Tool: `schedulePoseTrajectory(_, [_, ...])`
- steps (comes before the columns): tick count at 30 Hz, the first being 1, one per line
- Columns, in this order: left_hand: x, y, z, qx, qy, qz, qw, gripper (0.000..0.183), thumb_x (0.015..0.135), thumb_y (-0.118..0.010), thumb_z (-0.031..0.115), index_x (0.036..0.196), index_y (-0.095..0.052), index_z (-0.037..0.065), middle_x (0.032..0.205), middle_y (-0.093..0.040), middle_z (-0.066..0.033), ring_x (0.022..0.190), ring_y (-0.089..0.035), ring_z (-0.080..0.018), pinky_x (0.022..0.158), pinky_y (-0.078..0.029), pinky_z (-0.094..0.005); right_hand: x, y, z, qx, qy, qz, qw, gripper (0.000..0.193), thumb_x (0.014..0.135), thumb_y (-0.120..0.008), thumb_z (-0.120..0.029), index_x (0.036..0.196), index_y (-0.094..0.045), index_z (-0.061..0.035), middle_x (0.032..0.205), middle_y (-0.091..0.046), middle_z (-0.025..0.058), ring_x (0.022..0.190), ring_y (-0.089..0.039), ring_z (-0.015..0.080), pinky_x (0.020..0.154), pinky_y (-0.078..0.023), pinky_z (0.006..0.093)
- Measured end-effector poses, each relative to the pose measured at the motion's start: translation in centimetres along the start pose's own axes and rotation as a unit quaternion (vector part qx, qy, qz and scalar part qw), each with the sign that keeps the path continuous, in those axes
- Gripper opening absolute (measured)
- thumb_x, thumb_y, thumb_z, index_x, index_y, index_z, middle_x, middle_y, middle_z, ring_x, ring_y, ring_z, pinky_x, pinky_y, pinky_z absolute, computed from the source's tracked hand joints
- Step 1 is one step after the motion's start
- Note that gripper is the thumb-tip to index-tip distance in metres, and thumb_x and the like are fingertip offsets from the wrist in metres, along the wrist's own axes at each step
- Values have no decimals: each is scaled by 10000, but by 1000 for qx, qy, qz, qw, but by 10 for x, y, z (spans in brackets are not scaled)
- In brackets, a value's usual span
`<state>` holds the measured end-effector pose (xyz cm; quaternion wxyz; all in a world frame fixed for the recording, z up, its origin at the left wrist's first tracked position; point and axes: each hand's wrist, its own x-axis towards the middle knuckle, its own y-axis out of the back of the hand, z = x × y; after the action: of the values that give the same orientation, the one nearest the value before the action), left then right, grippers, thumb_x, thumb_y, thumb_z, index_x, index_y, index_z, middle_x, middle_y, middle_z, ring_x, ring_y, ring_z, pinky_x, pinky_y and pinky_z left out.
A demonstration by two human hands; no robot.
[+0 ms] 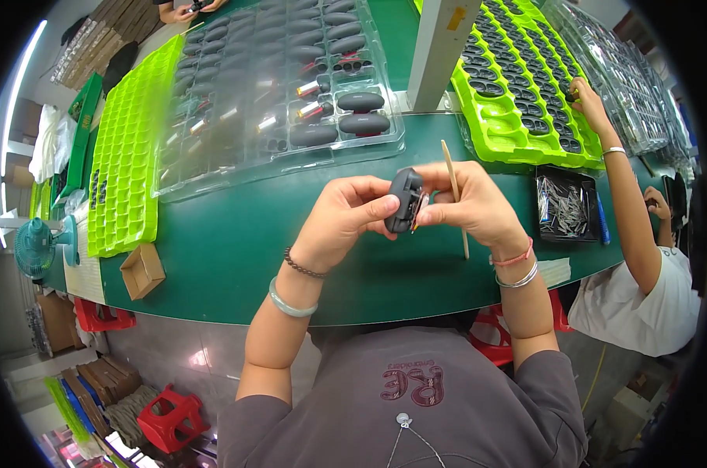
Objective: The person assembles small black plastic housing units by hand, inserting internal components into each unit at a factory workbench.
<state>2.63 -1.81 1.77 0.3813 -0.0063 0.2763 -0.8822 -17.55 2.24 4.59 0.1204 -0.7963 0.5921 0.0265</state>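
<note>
My left hand [349, 207] is closed on a dark grey, rounded plastic housing [403, 201], held upright above the green table. The housing's right side is opened, and small parts and a bit of thin wire show there. My right hand [478, 204] is closed with a thin wooden stick [450, 168] passing between its fingers. The right fingertips meet the housing's opened side; what they pinch there is too small to make out. Ahead, a clear plastic tray [283, 160] holds many similar dark housings and silver cylindrical cells with red ends.
Lime-green compartment trays stand left [127, 156] and right [517, 140], the right one filled with black parts. A grey post [435, 58] rises between trays. A black box [566, 204] of metal pieces, a blue pen [604, 222] and a cardboard box [142, 271] lie nearby. A co-worker's arm [630, 187] reaches in.
</note>
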Motion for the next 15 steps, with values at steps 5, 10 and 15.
schedulePoseTrajectory(5, [-1, -6, 3, -50, 26, -27, 998, 285, 877, -589, 148, 1073, -571, -58, 975, -632, -117, 828, -632, -159, 680, -548, -282, -2, -1, 2, -32, 24, -36, 999, 573, 696, -743, -9, 1188, -450, 18, 908, -567, 56, 807, -567, 69, 642, -511, 201])
schedulePoseTrajectory(10, [3, -20, -19, 57, -127, 114, 984, 333, 914, -547, 175, 1174, -543, -33, 988, -620, -74, 865, -584, -128, 787, -480, -266, -14, -21, 10, 63, 82, 134, 986, 464, 723, -745, -58, 1017, -392, 8, 894, -579, 109, 838, -590, 126, 664, -505, 232])
schedulePoseTrajectory(15, [-2, -28, -25, 127, -208, 90, 966, 654, 659, -810, 151, 1194, -499, -62, 1030, -525, -50, 960, -541, -142, 819, -452, -253, -17, -33, 10, 114, 76, 154, 978, 451, 730, -728, -27, 1022, -385, -7, 940, -595, 126, 854, -621, 151, 717, -525, 264])
